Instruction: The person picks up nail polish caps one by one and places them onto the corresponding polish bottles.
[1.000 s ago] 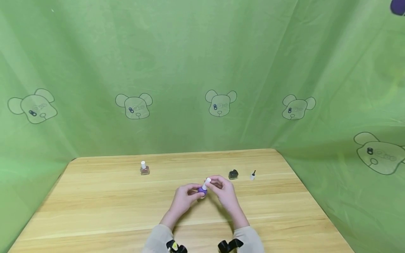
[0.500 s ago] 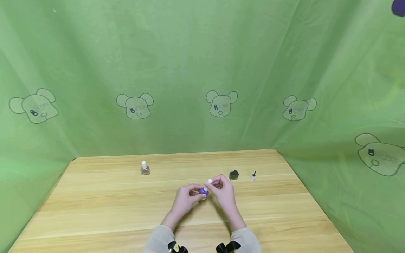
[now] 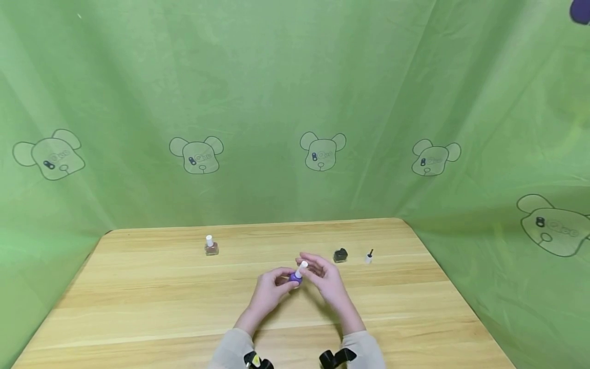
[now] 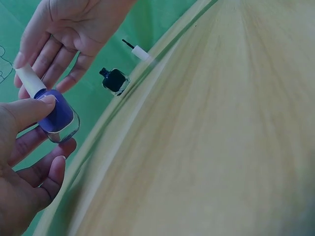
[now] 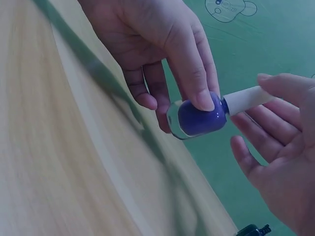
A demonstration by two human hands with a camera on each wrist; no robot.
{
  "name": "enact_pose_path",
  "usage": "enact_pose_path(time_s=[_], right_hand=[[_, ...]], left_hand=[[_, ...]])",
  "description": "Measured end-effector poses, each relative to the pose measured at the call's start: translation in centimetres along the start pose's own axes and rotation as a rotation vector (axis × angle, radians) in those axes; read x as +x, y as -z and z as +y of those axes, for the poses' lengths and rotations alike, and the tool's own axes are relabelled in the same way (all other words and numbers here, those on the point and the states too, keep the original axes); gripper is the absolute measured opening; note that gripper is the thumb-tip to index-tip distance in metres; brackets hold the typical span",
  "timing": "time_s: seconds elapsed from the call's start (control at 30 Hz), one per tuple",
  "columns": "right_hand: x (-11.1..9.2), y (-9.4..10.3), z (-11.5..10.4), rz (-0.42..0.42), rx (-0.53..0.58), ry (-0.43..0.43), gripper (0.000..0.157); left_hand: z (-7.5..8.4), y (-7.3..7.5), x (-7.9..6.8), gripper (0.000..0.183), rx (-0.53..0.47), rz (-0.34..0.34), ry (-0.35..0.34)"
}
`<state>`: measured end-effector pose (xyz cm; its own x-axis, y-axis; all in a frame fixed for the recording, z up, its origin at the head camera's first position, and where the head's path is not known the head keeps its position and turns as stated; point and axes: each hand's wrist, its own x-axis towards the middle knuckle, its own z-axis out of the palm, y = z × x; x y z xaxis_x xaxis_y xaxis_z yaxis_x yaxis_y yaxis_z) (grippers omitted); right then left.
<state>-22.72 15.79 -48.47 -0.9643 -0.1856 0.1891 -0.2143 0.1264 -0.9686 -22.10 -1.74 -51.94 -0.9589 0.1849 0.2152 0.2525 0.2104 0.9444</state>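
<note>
My left hand (image 3: 268, 291) grips a purple nail polish bottle (image 4: 58, 114) between thumb and fingers, over the middle of the table. The bottle is tilted, and clear glass shows around the purple at its base. Its white cap (image 5: 244, 100) sits on the bottle's neck. At the cap's far end, the thumb and fingers of my right hand (image 3: 328, 281) pinch it, the other fingers spread behind. Just beyond the right hand stands an uncapped dark nail polish bottle (image 3: 340, 255). Beside that, a white cap (image 3: 369, 258) stands with its dark brush pointing up.
A pinkish nail polish bottle (image 3: 211, 249) with its white cap on stands at the back left of the wooden table (image 3: 152, 302). Green curtains (image 3: 258, 102) with mouse-head drawings hang behind and along the sides.
The white cap appeared apart from the purple bottle's neck half a second ago; now it is against the neck, as one second ago. My right hand has shifted slightly; the left stays nearly still.
</note>
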Motion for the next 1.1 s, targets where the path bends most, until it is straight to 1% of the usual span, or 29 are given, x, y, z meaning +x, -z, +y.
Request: enact_pose_path(time_s=[0.1, 0.17, 0.33, 0.47, 0.6, 0.7, 0.83, 0.97, 1.1], right_hand=[[-0.1, 0.2, 0.1, -0.045, 0.002, -0.003, 0.038], [-0.1, 0.2, 0.0, -0.06, 0.0, -0.014, 0.036], [-0.1, 0.3, -0.1, -0.053, -0.011, -0.038, 0.032], [0.0, 0.2, 0.0, -0.001, -0.03, -0.054, 0.028], [0.0, -0.1, 0.0, 0.088, -0.052, -0.074, 0.024], [0.0, -0.3, 0.0, 0.157, -0.057, -0.087, 0.023], [0.1, -0.7, 0.1, 0.227, -0.045, -0.081, 0.024], [0.2, -1.1, 0.2, 0.272, -0.016, -0.067, 0.026], [0.2, -1.3, 0.3, 0.285, 0.004, -0.059, 0.028]], left_hand=[[0.0, 0.0, 0.0, 0.033, 0.002, 0.002, 0.004], [-0.1, 0.0, 0.0, 0.034, 0.016, 0.003, 0.007], [-0.2, 0.0, 0.1, 0.032, 0.072, -0.001, 0.004], [-0.2, -0.1, 0.1, 0.031, 0.091, -0.004, 0.006], [-0.2, -0.1, 0.0, 0.031, 0.099, -0.003, 0.002], [-0.1, -0.1, 0.0, 0.032, 0.101, 0.001, -0.006], [-0.3, -0.2, 0.0, 0.031, 0.108, 0.008, -0.019], [-0.4, -0.4, 0.0, 0.03, 0.103, 0.008, -0.019], [-0.4, -0.5, 0.0, 0.03, 0.099, 0.006, -0.007]])
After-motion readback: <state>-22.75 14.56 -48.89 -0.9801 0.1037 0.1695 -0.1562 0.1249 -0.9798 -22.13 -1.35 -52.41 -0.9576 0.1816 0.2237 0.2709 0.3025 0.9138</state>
